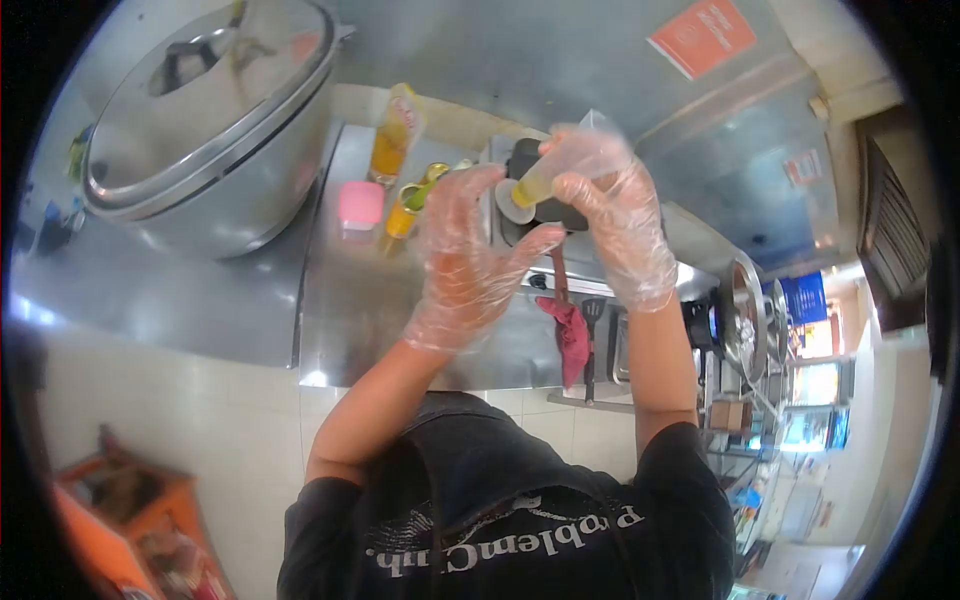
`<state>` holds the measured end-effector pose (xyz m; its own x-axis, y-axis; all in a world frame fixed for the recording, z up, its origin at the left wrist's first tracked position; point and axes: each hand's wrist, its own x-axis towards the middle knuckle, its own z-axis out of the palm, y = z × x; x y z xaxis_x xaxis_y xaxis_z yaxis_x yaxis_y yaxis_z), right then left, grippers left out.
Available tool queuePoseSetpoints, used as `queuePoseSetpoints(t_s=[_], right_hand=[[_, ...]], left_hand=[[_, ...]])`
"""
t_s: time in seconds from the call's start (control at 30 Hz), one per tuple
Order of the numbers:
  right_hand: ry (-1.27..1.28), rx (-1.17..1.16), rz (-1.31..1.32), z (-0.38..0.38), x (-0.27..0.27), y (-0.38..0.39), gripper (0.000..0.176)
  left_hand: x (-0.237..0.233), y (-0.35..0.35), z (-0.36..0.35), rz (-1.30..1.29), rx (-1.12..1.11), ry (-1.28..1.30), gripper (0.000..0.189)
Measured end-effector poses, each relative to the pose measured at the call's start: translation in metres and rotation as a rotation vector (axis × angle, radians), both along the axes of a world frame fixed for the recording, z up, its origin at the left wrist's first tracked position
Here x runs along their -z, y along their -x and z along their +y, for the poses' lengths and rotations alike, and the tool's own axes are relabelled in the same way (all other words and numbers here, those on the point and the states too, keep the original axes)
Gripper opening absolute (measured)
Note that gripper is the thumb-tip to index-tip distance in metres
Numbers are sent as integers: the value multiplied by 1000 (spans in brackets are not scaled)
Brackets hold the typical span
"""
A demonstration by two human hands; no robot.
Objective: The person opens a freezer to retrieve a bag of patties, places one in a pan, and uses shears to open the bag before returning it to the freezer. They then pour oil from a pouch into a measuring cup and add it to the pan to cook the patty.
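Observation:
In a clear plastic glove, my right hand (622, 205) is wrapped round a translucent bottle (565, 172), blurred by motion and tilted sideways. Yellow liquid shows at the bottle's lower end, against a whitish round disc (514, 203). My left hand (465, 255), gloved the same way, is raised to the left of the bottle with its thumb spread from the fingers and nothing in its grasp. Just beyond it stand a yellow-orange bottle (401, 215) and a green item (418, 198), partly covered by the fingers. Behind the bottle, a dark appliance (560, 212) sits on the counter.
A large lidded metal pot (225, 165) fills the left counter. A pink container (361, 205) and a yellow pouch (394, 135) stand near the wall. A red cloth (572, 340) and a black spatula (591, 340) hang at the front. An orange cabinet (140, 515) is at lower left.

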<state>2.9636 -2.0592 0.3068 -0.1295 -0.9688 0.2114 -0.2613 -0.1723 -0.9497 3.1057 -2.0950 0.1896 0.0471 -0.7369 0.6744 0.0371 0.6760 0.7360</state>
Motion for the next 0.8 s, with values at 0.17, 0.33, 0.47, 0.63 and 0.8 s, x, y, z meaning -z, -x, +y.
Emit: queuePoseSetpoints(t_s=[0.17,0.33,0.47,0.63,0.8], right_hand=[[139,91,141,8,-31,51,46],[183,161,147,21,-53,66,53],[181,200,153,26,-52,77,55],[92,285,199,26,-34,92,55],[51,287,158,18,-14,106,42]], left_hand=[[24,-9,13,-131,11,-46,72],[80,-33,29,-278,22,-129,65],[137,-71,47,-487,-68,-352,62],[191,-141,72,-591,-132,-553,66],[249,-205,101,-701,-305,-590,60]])
